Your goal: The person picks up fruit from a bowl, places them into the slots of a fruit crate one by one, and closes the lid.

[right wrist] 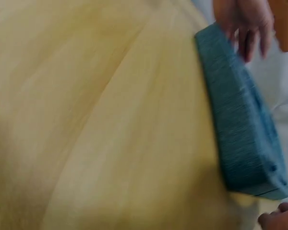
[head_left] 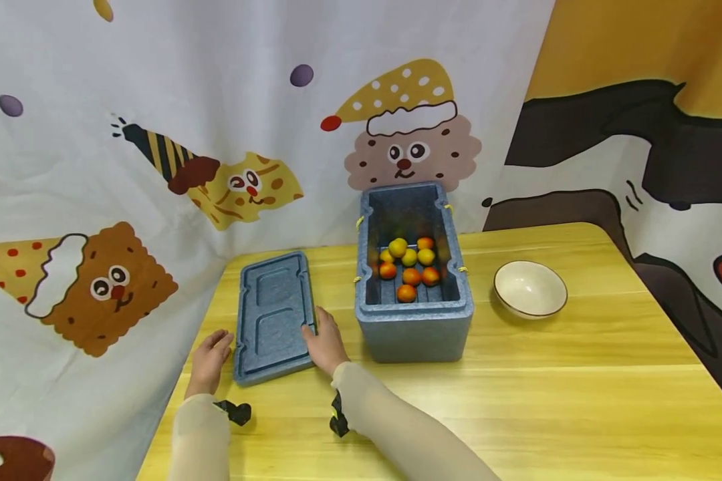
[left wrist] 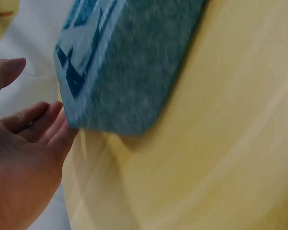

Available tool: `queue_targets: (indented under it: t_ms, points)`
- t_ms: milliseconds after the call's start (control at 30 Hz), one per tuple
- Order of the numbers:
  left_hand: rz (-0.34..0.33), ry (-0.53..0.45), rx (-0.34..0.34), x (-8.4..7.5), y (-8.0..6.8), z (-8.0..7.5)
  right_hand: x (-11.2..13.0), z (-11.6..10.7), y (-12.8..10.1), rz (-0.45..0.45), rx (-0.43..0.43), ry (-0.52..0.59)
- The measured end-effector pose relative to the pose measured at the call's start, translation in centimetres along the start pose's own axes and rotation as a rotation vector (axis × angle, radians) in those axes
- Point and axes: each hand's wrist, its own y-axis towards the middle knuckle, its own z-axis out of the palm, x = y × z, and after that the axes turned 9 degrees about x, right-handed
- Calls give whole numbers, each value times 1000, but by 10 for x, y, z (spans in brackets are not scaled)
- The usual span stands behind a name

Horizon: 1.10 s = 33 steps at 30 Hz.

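Note:
A blue foam lid (head_left: 273,314) lies flat on the yellow table (head_left: 547,401), left of an open blue foam box (head_left: 412,327). The box holds several orange and yellow fruits (head_left: 410,260). My left hand (head_left: 209,357) is by the lid's near left corner, its fingers relaxed; in the left wrist view the fingertips (left wrist: 62,132) touch or nearly touch the lid (left wrist: 129,62). At the lid's near right edge my right hand (head_left: 323,342) rests its fingers on it. In the right wrist view those fingers (right wrist: 242,26) hang over the lid (right wrist: 240,120).
A white bowl (head_left: 530,288) stands on the table right of the box. The table's left edge (head_left: 180,381) runs close beside my left hand. A cartoon-printed curtain (head_left: 156,133) hangs behind and to the left.

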Motion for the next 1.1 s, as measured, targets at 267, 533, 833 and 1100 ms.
queue_targets:
  t_ms: [267, 533, 833, 1100]
  points:
    - [53, -154, 10, 13, 4, 3, -31, 1, 17, -28, -32, 25]
    - [27, -177, 6, 23, 10, 5, -33, -4, 24, -52, -80, 89]
    - [21, -82, -74, 26, 10, 5, -27, -1, 25, -58, -75, 50]
    - [4, -46, -127, 25, 10, 3, -27, 1, 31, -30, -88, 136]
